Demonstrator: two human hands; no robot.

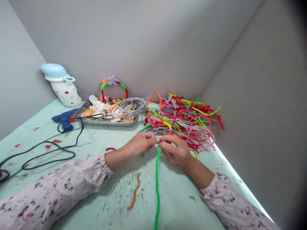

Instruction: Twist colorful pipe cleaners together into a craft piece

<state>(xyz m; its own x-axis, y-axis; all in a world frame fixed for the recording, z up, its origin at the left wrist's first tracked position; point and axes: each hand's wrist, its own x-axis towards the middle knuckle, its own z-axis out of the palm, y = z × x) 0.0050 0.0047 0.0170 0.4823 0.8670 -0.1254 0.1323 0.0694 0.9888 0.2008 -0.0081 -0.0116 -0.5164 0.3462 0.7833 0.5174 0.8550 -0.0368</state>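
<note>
A long green pipe cleaner (pixel 157 188) hangs down from between my hands toward the bottom edge of the view. My left hand (pixel 144 142) is closed, its thumb and fingertips pinched at the pipe cleaner's upper end. From the other side, my right hand (pixel 176 150) pinches the same spot, fingertips almost touching those of the left. Short green ends stick out above and below the left fingers. What lies between the fingertips is partly hidden. An orange pipe cleaner piece (pixel 135 191) lies on the table below my hands.
Behind my hands is a tangled heap of coloured pipe cleaners (pixel 189 118). A metal tray (pixel 112 123) holds shells and a coil of grey wire (pixel 134 107); a flowered headband (pixel 126 88) stands there. Left are a blue glue gun (pixel 64 117), its black cord (pixel 64 148) and a white bottle (pixel 66 91).
</note>
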